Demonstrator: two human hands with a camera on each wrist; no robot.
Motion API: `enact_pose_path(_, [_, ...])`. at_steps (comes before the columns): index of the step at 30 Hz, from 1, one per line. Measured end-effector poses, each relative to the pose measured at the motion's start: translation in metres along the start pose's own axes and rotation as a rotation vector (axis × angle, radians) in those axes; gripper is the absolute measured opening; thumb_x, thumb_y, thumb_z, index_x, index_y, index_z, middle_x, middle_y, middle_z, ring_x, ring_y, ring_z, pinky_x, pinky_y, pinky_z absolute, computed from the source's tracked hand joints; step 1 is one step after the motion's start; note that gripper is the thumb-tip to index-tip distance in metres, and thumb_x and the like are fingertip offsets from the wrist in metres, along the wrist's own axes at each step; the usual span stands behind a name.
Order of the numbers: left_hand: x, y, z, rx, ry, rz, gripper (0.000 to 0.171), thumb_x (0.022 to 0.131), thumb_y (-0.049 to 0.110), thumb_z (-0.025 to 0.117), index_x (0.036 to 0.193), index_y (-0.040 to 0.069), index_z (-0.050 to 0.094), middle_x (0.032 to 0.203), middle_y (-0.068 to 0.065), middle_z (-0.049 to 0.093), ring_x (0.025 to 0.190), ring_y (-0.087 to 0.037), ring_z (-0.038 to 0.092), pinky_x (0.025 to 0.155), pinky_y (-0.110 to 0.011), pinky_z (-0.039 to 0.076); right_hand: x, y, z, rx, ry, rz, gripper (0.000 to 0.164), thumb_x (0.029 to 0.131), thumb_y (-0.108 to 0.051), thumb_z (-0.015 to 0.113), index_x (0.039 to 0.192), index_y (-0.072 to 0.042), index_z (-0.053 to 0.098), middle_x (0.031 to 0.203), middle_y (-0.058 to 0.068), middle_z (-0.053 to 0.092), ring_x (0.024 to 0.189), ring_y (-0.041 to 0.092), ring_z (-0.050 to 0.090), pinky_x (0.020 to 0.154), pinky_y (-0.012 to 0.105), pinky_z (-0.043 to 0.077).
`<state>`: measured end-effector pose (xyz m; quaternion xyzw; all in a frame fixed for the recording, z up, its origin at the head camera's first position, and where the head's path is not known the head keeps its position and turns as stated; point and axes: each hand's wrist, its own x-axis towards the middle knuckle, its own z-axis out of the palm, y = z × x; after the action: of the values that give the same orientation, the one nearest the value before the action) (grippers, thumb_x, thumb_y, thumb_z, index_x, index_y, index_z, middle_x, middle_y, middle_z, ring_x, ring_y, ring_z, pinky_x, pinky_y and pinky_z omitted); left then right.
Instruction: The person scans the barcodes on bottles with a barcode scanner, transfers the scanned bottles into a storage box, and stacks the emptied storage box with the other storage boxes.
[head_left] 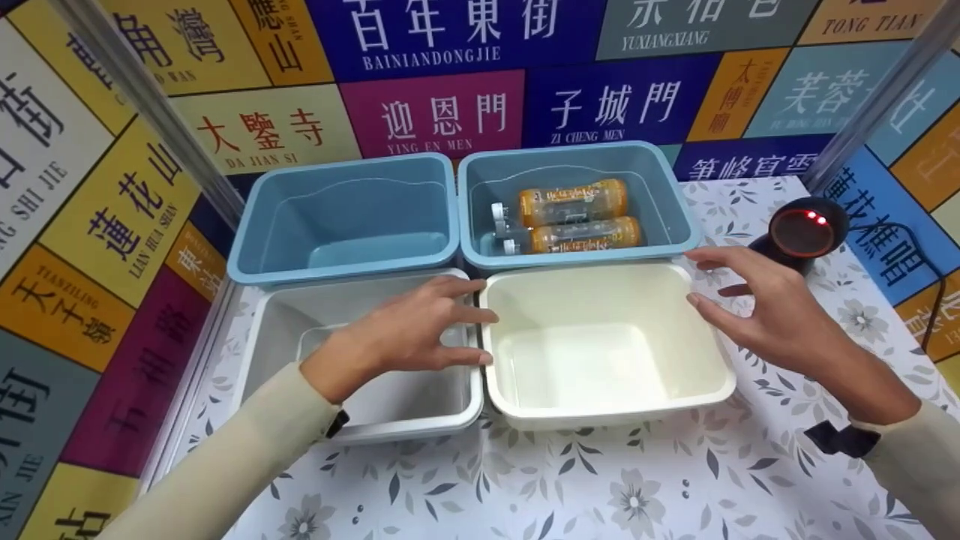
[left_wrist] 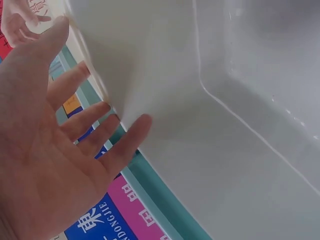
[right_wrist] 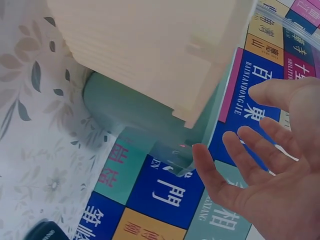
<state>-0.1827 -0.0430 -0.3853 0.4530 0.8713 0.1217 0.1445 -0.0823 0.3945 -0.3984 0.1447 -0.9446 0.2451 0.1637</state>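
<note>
My left hand [head_left: 420,326] reaches over the grey-white bin [head_left: 405,431], fingers spread and fairly straight. Its fingertips are right at the left rim of the cream bin [head_left: 611,412], where the two bins stand side by side. In the left wrist view, the left hand [left_wrist: 70,145] shows its palm with nothing in it. Beyond the cream bin's right rim, my right hand [head_left: 772,304] has its thumb and fingers loosely bent, and holds nothing. The right wrist view shows the right hand [right_wrist: 265,170] with fingers apart, beside the outside of the cream bin [right_wrist: 150,50].
Behind stand two blue bins, a left one [head_left: 360,214] and a right one [head_left: 570,154]. Two orange-labelled bottles, an upper [head_left: 574,202] and a lower [head_left: 589,235], lie in the right one. A dark device with red lights [head_left: 806,232] stands at right on the floral cloth [head_left: 630,487].
</note>
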Motion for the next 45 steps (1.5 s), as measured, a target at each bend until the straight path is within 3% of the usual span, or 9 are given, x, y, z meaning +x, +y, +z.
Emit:
enact_pose_path(13, [0.005, 0.007, 0.008, 0.013, 0.113, 0.015, 0.047, 0.104, 0.049, 0.072, 0.140, 0.020, 0.075, 0.162, -0.015, 0.057, 0.154, -0.035, 0.050, 0.118, -0.055, 0.052, -0.015, 0.009, 0.013, 0.026, -0.011, 0.057, 0.063, 0.091, -0.005, 0.085, 0.150, -0.011, 0.062, 0.145, 0.013, 0.067, 0.131, 0.034, 0.065, 0.087, -0.004, 0.042])
enact_pose_path(21, [0.009, 0.013, 0.009, 0.006, 0.161, -0.032, 0.040, 0.103, 0.044, 0.075, 0.132, 0.016, 0.080, 0.154, -0.014, 0.065, 0.150, -0.036, 0.054, 0.115, -0.053, 0.055, -0.016, 0.010, 0.017, 0.029, -0.021, 0.079, 0.064, 0.090, -0.007, 0.087, 0.148, -0.009, 0.062, 0.142, 0.013, 0.068, 0.127, 0.031, 0.067, 0.083, -0.001, 0.048])
enact_pose_path(23, [0.011, 0.016, 0.011, 0.003, 0.183, -0.045, 0.039, 0.102, 0.043, 0.076, 0.129, 0.014, 0.081, 0.153, -0.017, 0.065, 0.146, -0.038, 0.055, 0.114, -0.051, 0.056, -0.016, 0.009, 0.017, 0.024, -0.034, 0.103, 0.065, 0.090, -0.009, 0.088, 0.149, -0.009, 0.061, 0.143, 0.014, 0.067, 0.126, 0.033, 0.067, 0.081, 0.008, 0.057])
enact_pose_path(26, [0.013, 0.020, 0.014, -0.004, 0.229, -0.055, 0.038, 0.101, 0.040, 0.079, 0.124, 0.010, 0.083, 0.149, -0.022, 0.066, 0.139, -0.041, 0.059, 0.112, -0.050, 0.057, -0.014, 0.007, 0.019, 0.025, -0.066, 0.144, 0.067, 0.092, -0.015, 0.087, 0.152, -0.009, 0.058, 0.145, 0.016, 0.065, 0.125, 0.035, 0.067, 0.078, 0.030, 0.067])
enact_pose_path(29, [0.015, 0.025, 0.018, -0.012, 0.289, -0.053, 0.035, 0.098, 0.034, 0.082, 0.119, 0.005, 0.084, 0.138, -0.024, 0.072, 0.130, -0.044, 0.062, 0.107, -0.049, 0.058, -0.012, 0.006, 0.020, 0.024, -0.097, 0.181, 0.069, 0.095, -0.021, 0.085, 0.155, -0.008, 0.054, 0.149, 0.019, 0.061, 0.122, 0.037, 0.067, 0.077, 0.048, 0.067])
enact_pose_path(31, [0.017, 0.027, 0.020, -0.017, 0.327, -0.056, 0.033, 0.097, 0.031, 0.083, 0.115, 0.003, 0.084, 0.129, -0.024, 0.076, 0.122, -0.045, 0.065, 0.102, -0.050, 0.059, -0.012, 0.006, 0.020, 0.025, -0.121, 0.205, 0.071, 0.097, -0.025, 0.083, 0.158, -0.008, 0.051, 0.150, 0.021, 0.059, 0.119, 0.039, 0.068, 0.076, 0.051, 0.067])
enact_pose_path(34, [0.019, 0.031, 0.024, -0.021, 0.366, -0.066, 0.031, 0.096, 0.026, 0.084, 0.111, -0.001, 0.083, 0.115, -0.021, 0.079, 0.110, -0.042, 0.067, 0.096, -0.050, 0.056, -0.013, 0.005, 0.021, 0.013, -0.151, 0.234, 0.073, 0.099, -0.030, 0.080, 0.161, -0.010, 0.047, 0.149, 0.023, 0.059, 0.112, 0.040, 0.070, 0.073, 0.049, 0.068])
enact_pose_path(41, [0.025, 0.036, 0.025, -0.039, 0.414, -0.101, 0.027, 0.094, 0.020, 0.084, 0.105, -0.005, 0.082, 0.103, -0.020, 0.078, 0.101, -0.040, 0.070, 0.093, -0.053, 0.055, -0.012, 0.003, 0.022, -0.031, -0.170, 0.239, 0.071, 0.100, -0.024, 0.078, 0.161, -0.008, 0.046, 0.138, 0.024, 0.063, 0.093, 0.033, 0.072, 0.058, 0.017, 0.054])
enact_pose_path(45, [0.030, 0.039, 0.023, -0.037, 0.402, -0.132, 0.024, 0.093, 0.017, 0.085, 0.102, -0.006, 0.081, 0.100, -0.022, 0.077, 0.097, -0.041, 0.071, 0.090, -0.051, 0.060, -0.012, 0.004, 0.021, -0.023, -0.190, 0.267, 0.065, 0.101, -0.020, 0.076, 0.158, -0.005, 0.051, 0.137, 0.024, 0.064, 0.090, 0.030, 0.071, 0.058, 0.018, 0.054])
